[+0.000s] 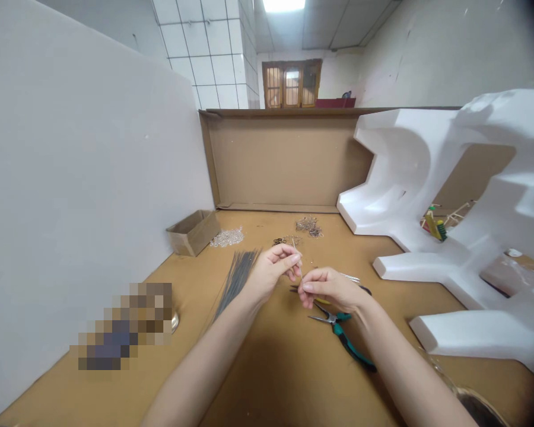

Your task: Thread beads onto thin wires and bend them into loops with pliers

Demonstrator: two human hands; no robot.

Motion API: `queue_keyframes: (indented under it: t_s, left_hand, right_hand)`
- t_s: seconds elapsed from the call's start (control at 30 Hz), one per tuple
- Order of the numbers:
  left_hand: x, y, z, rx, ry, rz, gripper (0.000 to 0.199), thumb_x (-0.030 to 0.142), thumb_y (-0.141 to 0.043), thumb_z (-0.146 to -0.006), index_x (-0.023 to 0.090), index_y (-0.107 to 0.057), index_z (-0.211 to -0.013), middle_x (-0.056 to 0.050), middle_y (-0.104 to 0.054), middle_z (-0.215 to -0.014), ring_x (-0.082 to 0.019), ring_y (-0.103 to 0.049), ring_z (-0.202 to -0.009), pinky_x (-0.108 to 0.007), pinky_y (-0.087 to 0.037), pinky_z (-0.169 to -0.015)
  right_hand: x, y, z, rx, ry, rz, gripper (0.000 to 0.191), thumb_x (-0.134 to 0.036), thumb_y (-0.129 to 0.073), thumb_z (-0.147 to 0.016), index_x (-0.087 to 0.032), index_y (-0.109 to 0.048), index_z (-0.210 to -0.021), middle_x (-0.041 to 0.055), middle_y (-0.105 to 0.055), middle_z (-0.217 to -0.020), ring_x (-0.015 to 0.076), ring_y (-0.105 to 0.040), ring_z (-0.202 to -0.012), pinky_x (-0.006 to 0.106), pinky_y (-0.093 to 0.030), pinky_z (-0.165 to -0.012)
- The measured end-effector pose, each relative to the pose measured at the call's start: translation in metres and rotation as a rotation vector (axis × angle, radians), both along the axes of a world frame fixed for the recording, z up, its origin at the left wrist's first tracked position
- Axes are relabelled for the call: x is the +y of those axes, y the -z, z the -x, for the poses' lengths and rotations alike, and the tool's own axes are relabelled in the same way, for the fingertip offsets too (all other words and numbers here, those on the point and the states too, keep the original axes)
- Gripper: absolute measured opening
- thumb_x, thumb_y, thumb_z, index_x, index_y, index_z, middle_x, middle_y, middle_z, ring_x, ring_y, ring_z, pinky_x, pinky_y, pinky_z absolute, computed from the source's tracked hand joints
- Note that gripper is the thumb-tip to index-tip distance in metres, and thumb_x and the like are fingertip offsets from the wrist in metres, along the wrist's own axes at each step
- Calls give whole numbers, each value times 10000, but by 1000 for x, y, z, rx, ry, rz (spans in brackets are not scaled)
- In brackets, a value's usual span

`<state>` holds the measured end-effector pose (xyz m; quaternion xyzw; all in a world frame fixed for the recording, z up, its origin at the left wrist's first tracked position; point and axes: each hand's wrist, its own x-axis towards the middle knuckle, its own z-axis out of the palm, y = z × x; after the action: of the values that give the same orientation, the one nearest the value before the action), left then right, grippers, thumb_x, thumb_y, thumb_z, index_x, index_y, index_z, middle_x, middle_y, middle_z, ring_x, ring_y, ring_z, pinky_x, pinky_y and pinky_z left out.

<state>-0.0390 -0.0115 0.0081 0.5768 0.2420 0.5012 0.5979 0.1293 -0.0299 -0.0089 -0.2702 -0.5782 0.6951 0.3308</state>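
Observation:
Both my hands meet over the middle of the table, pinching one thin metal wire (pixel 300 271) between them. My left hand (pixel 276 265) is closed on its upper part, and my right hand (pixel 327 289) grips the lower end. Left of my left hand lies a bundle of straight grey wires (pixel 237 284). Under and beside my right hand rest long-nose pliers (pixel 338 329) with green and black handles. Another tool with a yellow part (pixel 323 301) is mostly hidden by that hand. Just beyond my fingers sit small dark wire pieces (pixel 279 241).
An open cardboard box (pixel 194 233) stands at the back left beside a pile of clear small pieces (pixel 228 237). Small bent metal pieces (pixel 309 225) lie farther back. White foam blocks (pixel 400 267) line the right side; a white panel (pixel 115 148) walls the left. A cardboard wall (pixel 285 163) closes the back.

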Motion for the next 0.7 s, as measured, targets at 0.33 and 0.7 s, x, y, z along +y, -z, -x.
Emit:
queue_keyframes:
  t_s: [0.33,0.7]
  left_hand:
    - [0,-1,0,24,-26,-7,189,288,-619,-732,124,-561,-806,-4,-584,-668,-77,-552,-547,-180,-430,-494]
    - [-1,-2,-1,50,-58,-35,204,300,-637,-704,124,-567,-779,1,-572,-638,-85,-543,-555,-195,-434,-504]
  right_hand:
    - [-1,0,-2,-54,44,-33,161,-256,-657,-727,-96,-669,-737,46,-664,-645,107,-606,-569,241,-473,-596]
    - [-1,-2,-1,-75,64,-75,165,-273,-656,-725,-109,-670,-726,43,-660,-648,114,-601,-576,261,-472,-611]
